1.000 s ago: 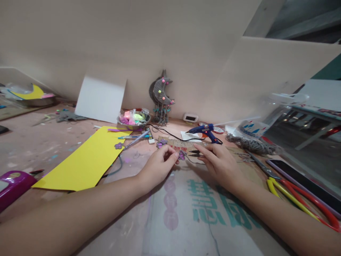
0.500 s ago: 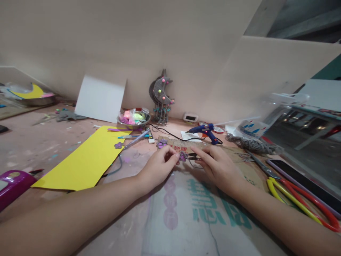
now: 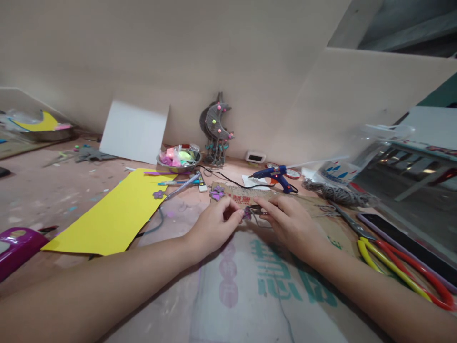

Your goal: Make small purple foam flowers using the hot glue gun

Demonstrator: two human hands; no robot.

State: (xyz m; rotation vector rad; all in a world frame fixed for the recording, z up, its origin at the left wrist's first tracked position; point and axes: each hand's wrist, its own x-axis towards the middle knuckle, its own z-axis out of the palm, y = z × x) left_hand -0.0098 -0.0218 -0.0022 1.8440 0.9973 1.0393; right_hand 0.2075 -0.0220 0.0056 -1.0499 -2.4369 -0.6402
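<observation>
Between its thumb and fingertips my left hand pinches a small purple flower with a grey yarn outline. A thin grey strand trails from the flower toward the right. My right hand grips a small dark two-pronged tool, its tips touching or very near the flower; fingers hide most of its handle. Just beyond my left fingers, more purple flower pieces lie on the cardboard. Another purple flower rests at the right edge of a yellow sheet.
A blue glue gun with a lit red light lies behind my right hand, its cord running left. Large scissors, a phone and grey yarn are at right. A bowl of clay and a moon decoration stand at the back.
The flower in my left hand has turned and dropped slightly, and my left fingers cover more of it. The prongs look closer together. Everything else stays in place.
</observation>
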